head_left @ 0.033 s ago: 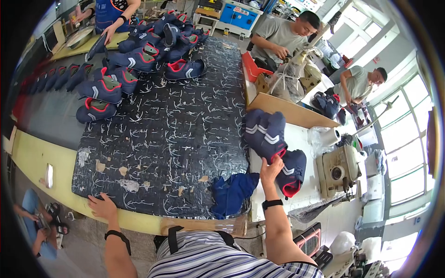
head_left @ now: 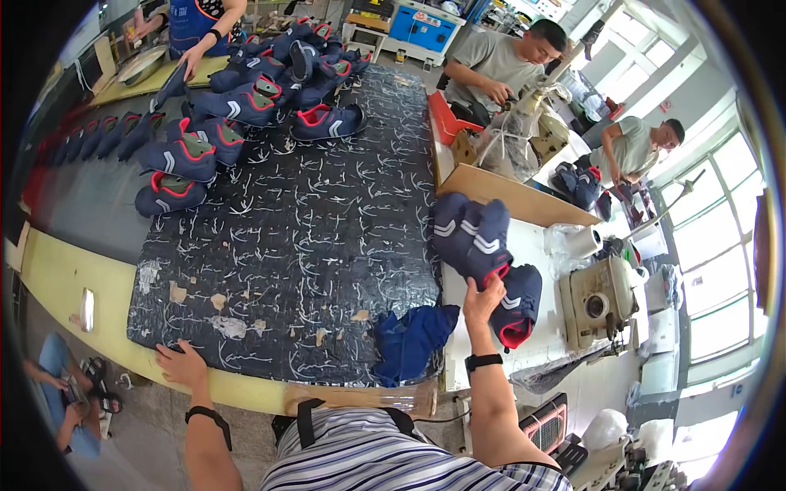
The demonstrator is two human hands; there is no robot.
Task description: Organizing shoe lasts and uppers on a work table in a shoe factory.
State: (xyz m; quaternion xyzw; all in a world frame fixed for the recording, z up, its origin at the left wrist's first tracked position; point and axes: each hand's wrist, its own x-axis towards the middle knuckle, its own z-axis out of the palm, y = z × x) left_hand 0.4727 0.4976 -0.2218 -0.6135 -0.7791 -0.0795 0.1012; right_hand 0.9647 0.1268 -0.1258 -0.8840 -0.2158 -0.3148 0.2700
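Near the table's front left corner, my left hand (head_left: 182, 365) lies with fingers spread on the edge of the black covering (head_left: 278, 286). My right hand (head_left: 484, 299) is closed on the red-lined collar of a navy shoe upper (head_left: 490, 254) with white stripes. That upper rests against another navy shoe upper (head_left: 449, 219) on the white side table. Just right of my hand lies one more navy shoe upper (head_left: 519, 299), its red-lined opening toward me. A crumpled blue cloth (head_left: 413, 342) lies left of my right forearm.
Many navy shoes (head_left: 315, 123) are heaped at the far left, beside a person in a blue apron (head_left: 190, 29). A wooden board (head_left: 516, 195) and a sewing machine (head_left: 596, 303) stand on the right. Two people in grey shirts work beyond. Another person (head_left: 61, 393) sits at lower left.
My right hand and the shoe upper it grips have shifted very slightly to the right. My left hand stays in place.
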